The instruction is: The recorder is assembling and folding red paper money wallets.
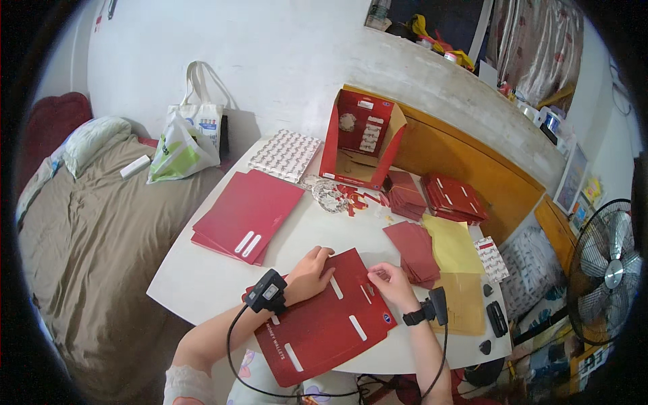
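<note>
A large flat red card sheet with white slot-shaped cut-outs lies tilted at the table's near edge, its lower corner reaching over my lap. My left hand rests on its upper left part, fingers loosely bent and thumb apart from them. At the sheet's upper right edge, my right hand has thumb and fingers pinched together on the card. A stack of similar dark red sheets is at the left. Just beyond my right hand sits a fanned pile of small red cards. Both wrists carry strapped devices with black cables.
An upright open red display box stands at the back, near scattered paper scraps. Red packs and yellow sheets lie right. A patterned white stack is back left. A fan stands right, a bed left.
</note>
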Tool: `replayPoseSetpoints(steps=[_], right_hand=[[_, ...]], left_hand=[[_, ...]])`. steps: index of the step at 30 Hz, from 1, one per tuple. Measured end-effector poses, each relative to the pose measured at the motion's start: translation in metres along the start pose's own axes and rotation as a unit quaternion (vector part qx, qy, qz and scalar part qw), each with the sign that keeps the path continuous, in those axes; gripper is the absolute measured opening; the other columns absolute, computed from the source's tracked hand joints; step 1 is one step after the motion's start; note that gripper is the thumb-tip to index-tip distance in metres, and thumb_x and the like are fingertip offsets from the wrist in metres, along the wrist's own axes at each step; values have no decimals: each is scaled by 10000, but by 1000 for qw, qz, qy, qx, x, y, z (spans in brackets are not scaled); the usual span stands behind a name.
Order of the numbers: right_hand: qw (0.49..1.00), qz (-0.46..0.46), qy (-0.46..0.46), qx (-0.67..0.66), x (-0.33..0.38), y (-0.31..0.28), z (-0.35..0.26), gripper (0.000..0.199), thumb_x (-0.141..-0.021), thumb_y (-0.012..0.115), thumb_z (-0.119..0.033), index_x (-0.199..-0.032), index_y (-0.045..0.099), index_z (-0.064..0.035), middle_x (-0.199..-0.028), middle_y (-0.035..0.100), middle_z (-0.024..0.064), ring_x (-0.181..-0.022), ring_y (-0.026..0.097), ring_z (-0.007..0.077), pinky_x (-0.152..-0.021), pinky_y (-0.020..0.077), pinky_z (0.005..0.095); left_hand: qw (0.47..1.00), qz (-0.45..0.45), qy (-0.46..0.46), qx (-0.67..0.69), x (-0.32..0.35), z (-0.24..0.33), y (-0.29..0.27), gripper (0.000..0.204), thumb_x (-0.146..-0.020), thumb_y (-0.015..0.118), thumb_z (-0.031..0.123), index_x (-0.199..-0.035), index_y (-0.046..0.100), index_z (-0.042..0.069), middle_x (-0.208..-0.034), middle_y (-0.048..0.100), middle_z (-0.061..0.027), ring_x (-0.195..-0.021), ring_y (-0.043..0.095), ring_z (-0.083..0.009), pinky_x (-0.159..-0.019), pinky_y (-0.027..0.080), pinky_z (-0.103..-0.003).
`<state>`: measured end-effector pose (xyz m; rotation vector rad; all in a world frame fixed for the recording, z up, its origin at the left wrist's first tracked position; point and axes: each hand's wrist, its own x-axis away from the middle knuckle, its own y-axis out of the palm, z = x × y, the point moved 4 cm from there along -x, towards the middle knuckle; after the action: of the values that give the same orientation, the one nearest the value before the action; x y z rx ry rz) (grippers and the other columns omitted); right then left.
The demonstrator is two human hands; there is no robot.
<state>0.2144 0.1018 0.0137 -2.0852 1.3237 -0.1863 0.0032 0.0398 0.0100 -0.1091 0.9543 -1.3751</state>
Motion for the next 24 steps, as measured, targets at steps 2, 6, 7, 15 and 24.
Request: replayPoseSetpoints(steps=[2,6,7,15,24], right_hand=[[1000,17,12,1,4,2,-1,168,-855,663,-143,-955,649,-9,-871,678,69,-770,624,124,-703,495,266],[998,-13,34,-59,8,4,1,174,-860,655,-139,-975,645,-9,-875,676,64,-796,625,126,-715,495,267],[995,-23,50,-83,10,4,2,175,-859,654,-137,-977,642,-7,-872,675,59,-809,628,126,-723,497,268],[979,-57,68,-183,18,13,-15,265,-927,586,-127,-1156,565,6,-1087,623,98,-910,636,151,-707,533,264],[946,-92,131,-283,23,10,-20,337,-939,571,-162,-1241,533,-15,-1204,583,94,-1028,597,157,-792,502,275]], left_hand=[[1000,-5,-5,6,1,1,0,333,-866,598,113,-1151,481,-15,-1047,549,-212,-972,570,-373,-841,476,-411],[1000,-9,9,-2,1,5,-1,277,-864,594,97,-1106,518,-16,-1025,564,-209,-962,576,-375,-829,482,-414],[1000,-12,6,2,1,5,0,261,-864,592,90,-1094,529,-16,-1022,568,-208,-963,577,-376,-828,483,-416],[999,11,8,30,1,3,-2,215,-861,584,37,-1066,551,-20,-992,604,-204,-898,611,-373,-780,508,-405],[998,19,-4,63,-1,9,-3,208,-857,561,-8,-1063,565,-31,-941,639,-205,-851,649,-309,-750,523,-360]])
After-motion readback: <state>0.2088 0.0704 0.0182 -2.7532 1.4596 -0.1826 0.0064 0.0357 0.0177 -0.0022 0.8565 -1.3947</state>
